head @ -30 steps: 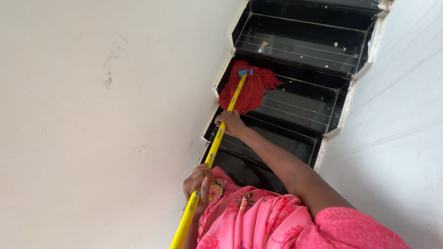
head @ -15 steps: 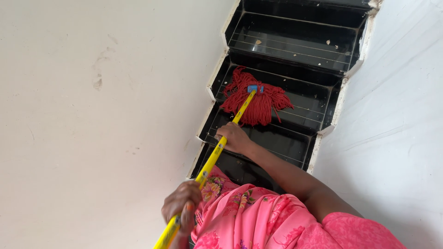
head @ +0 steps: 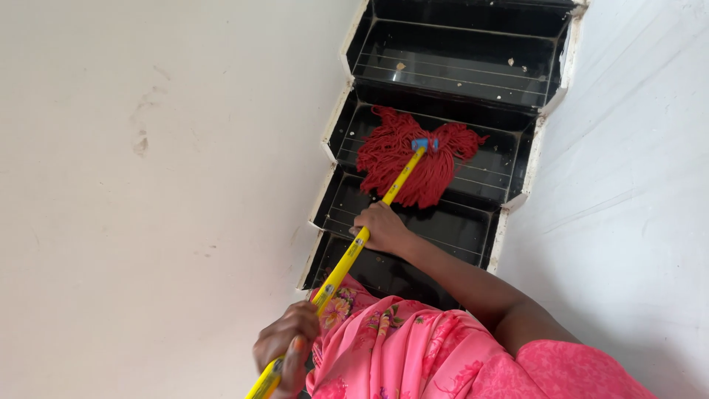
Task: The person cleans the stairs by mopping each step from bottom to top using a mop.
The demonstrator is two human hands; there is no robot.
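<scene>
I hold a mop with a yellow handle (head: 373, 216) in both hands. My right hand (head: 382, 227) grips the handle about halfway down, above a black step. My left hand (head: 284, 346) grips the handle's near end, close to my pink flowered garment (head: 413, 347). The red string mop head (head: 410, 159) with a blue collar lies spread flat on the black stair tread (head: 495, 166) two steps below me.
Glossy black stairs (head: 458, 70) with white edges run down between a white wall on the left (head: 148, 185) and a white wall on the right (head: 635, 148). Small pale crumbs of debris (head: 400, 66) lie on the lower tread.
The mop head has slid to the right across the tread and spread out wider. Both my hands followed with the handle, and the view shifted slightly.
</scene>
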